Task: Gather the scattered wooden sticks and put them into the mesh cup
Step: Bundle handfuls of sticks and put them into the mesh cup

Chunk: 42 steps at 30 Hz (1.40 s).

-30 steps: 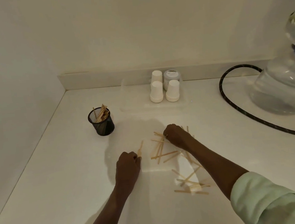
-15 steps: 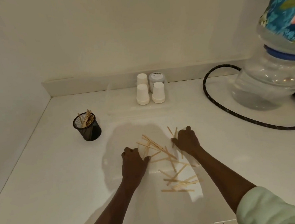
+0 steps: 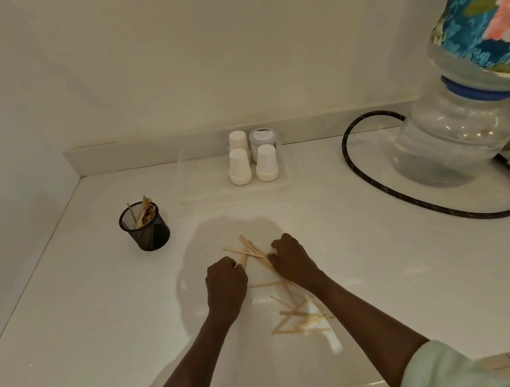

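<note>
The wooden sticks (image 3: 249, 251) look light, stiff and thin, best pinched together mid-length. Half a second ago they lay spread between the hands; now the left hand (image 3: 226, 283) and right hand (image 3: 290, 259), fingers curled, pinch them into a bunch on the worktop (image 3: 87, 300). More lie nearer; the mesh cup (image 3: 145, 226) stands left.

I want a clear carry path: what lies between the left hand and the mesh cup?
In the head view, only bare white counter lies between the left hand and the mesh cup.
</note>
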Motion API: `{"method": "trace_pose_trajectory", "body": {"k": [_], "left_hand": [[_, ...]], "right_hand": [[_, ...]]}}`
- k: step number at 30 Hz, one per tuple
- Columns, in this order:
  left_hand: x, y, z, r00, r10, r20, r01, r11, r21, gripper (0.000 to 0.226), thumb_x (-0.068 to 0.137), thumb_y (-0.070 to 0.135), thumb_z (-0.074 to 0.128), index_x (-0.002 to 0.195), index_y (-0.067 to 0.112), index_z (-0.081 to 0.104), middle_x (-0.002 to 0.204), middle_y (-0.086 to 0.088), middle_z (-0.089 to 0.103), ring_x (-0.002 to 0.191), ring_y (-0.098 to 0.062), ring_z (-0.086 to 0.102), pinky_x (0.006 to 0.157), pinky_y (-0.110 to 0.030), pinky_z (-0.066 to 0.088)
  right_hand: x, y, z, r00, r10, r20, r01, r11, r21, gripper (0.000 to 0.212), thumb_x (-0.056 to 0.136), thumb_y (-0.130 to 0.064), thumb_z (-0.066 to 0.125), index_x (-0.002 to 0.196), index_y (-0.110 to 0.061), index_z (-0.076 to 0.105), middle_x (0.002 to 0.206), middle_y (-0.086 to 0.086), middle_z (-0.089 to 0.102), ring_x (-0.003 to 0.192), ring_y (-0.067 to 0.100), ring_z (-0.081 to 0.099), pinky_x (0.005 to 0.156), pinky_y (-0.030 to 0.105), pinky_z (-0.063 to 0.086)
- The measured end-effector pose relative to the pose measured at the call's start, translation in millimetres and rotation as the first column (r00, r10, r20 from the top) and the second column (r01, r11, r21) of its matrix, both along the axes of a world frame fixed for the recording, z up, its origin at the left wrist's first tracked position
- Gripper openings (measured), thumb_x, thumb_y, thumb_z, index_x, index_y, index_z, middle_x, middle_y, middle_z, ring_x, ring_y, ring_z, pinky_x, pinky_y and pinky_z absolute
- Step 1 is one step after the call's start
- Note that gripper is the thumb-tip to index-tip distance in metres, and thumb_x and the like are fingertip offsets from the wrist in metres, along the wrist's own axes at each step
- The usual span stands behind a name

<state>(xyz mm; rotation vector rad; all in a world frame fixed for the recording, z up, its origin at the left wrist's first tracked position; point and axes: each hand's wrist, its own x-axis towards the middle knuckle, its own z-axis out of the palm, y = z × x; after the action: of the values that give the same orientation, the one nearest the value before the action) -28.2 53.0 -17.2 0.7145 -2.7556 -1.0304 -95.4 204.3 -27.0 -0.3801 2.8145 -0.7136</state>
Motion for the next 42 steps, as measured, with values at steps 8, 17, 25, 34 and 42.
{"method": "trace_pose_trajectory", "body": {"k": [8, 17, 25, 34, 42], "left_hand": [[-10.7, -9.1, 0.3, 0.987, 0.138, 0.081, -0.157, 0.932, 0.326, 0.024, 0.075, -0.004, 0.05, 0.054, 0.006, 0.045, 0.057, -0.013, 0.048, 0.059, -0.026, 0.05, 0.056, -0.034, 0.037], [-9.7, -21.0, -1.9, 0.969, 0.234, 0.082, -0.248, 0.926, 0.286, 0.017, 0.087, 0.006, 0.055, 0.087, -0.002, 0.07, 0.086, -0.015, 0.072, 0.075, -0.022, 0.065, 0.068, -0.037, 0.055], [-24.2, -18.4, -11.0, 0.963, 0.174, 0.204, -0.265, 0.741, 0.617, 0.009, 0.088, 0.006, 0.053, 0.087, 0.005, 0.062, 0.1, -0.022, 0.07, 0.095, -0.037, 0.068, 0.087, -0.048, 0.057], [-25.3, -6.6, 2.8, 0.978, 0.171, 0.121, -0.201, 0.605, 0.77, 0.027, 0.069, -0.003, 0.053, 0.049, 0.012, 0.044, 0.061, -0.011, 0.043, 0.066, -0.026, 0.045, 0.059, -0.035, 0.038], [-46.5, 13.9, 18.8, 0.988, 0.08, 0.132, -0.148, 0.263, 0.953, 0.029, 0.103, 0.021, 0.04, 0.099, 0.0, 0.06, 0.101, -0.016, 0.065, 0.093, -0.025, 0.063, 0.085, -0.036, 0.051]], "right_hand": [[17.5, -36.2, 2.3, 1.0, 0.026, 0.011, -0.027, 0.995, 0.096, 0.064, 0.082, -0.06, 0.063, 0.104, 0.0, 0.06, 0.123, 0.02, 0.046, 0.111, 0.031, 0.05, 0.086, 0.037, 0.049], [19.7, -47.9, 6.1, 0.997, 0.025, -0.075, -0.019, 0.996, 0.084, 0.025, 0.092, -0.021, 0.062, 0.11, -0.003, 0.062, 0.114, 0.015, 0.057, 0.105, 0.028, 0.057, 0.085, 0.034, 0.05], [9.7, -51.6, 21.9, 0.994, 0.004, -0.111, 0.012, 0.99, 0.139, 0.005, 0.087, -0.006, 0.06, 0.091, -0.004, 0.063, 0.093, 0.014, 0.069, 0.083, 0.028, 0.067, 0.065, 0.03, 0.048], [-8.3, -48.9, 34.0, 0.999, -0.005, -0.034, 0.009, 0.995, 0.097, 0.023, 0.082, -0.008, 0.063, 0.065, -0.011, 0.048, 0.077, 0.011, 0.059, 0.074, 0.026, 0.06, 0.061, 0.03, 0.041], [-24.1, -37.8, 57.9, 0.98, -0.126, 0.152, 0.163, 0.949, -0.269, 0.044, 0.072, -0.008, 0.067, 0.038, -0.013, 0.04, 0.041, 0.003, 0.035, 0.042, 0.013, 0.033, 0.049, 0.028, 0.03]]}}
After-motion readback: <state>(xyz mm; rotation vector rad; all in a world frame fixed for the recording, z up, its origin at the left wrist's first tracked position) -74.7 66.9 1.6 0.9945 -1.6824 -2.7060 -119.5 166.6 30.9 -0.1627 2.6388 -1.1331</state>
